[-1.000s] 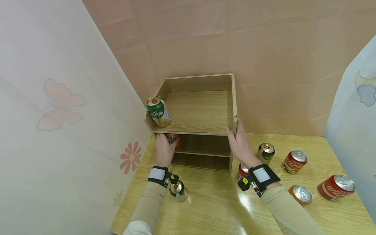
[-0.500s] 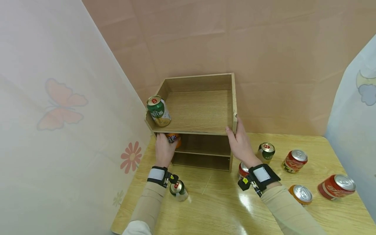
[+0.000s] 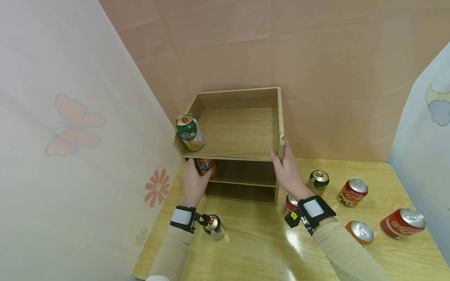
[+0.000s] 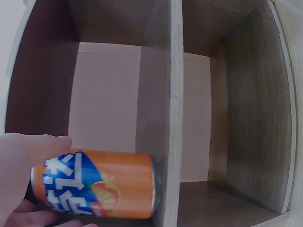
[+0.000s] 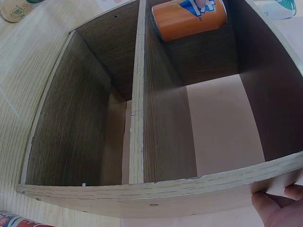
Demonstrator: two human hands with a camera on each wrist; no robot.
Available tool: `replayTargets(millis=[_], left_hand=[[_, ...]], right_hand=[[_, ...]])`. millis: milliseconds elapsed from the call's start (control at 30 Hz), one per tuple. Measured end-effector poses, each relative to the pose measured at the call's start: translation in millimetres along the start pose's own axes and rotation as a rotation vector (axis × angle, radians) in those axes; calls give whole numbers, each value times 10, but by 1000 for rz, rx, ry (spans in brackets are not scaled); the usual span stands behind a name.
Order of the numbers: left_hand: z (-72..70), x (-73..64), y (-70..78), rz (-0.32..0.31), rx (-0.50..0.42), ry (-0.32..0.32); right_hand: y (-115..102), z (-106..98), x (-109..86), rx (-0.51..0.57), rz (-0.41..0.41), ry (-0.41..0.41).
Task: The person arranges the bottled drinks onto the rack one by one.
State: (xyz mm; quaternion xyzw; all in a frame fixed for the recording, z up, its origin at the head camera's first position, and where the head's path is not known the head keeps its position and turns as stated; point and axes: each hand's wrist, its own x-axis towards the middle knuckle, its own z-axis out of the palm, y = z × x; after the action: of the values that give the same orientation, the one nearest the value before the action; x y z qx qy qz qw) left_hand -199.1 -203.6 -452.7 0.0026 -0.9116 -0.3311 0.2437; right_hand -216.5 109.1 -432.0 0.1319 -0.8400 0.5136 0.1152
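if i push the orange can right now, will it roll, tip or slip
Upright as it is, the orange can would probably tip or slide rather than roll. Its round wall could well roll if toppled. Its smooth side may slip a little in the left hand.

On my feeds I see an orange drink can [image 4: 128,187], its label showing white characters on blue above a fruit picture. It is roughly upright at the left end of the upper compartment of a brown wooden shelf [image 3: 242,130]; I cannot tell whether its base touches the board. The shelf stands upright, its top open.
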Motion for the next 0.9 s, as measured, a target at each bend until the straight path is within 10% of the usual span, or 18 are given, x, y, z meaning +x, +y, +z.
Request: replayTargets(millis=[633, 900], left_hand=[[-307, -216, 18, 89, 48, 75], [-331, -304, -25, 105, 61, -119]], right_hand=[[16, 11, 5, 4, -22, 14], [26, 14, 11, 11, -25, 9]])
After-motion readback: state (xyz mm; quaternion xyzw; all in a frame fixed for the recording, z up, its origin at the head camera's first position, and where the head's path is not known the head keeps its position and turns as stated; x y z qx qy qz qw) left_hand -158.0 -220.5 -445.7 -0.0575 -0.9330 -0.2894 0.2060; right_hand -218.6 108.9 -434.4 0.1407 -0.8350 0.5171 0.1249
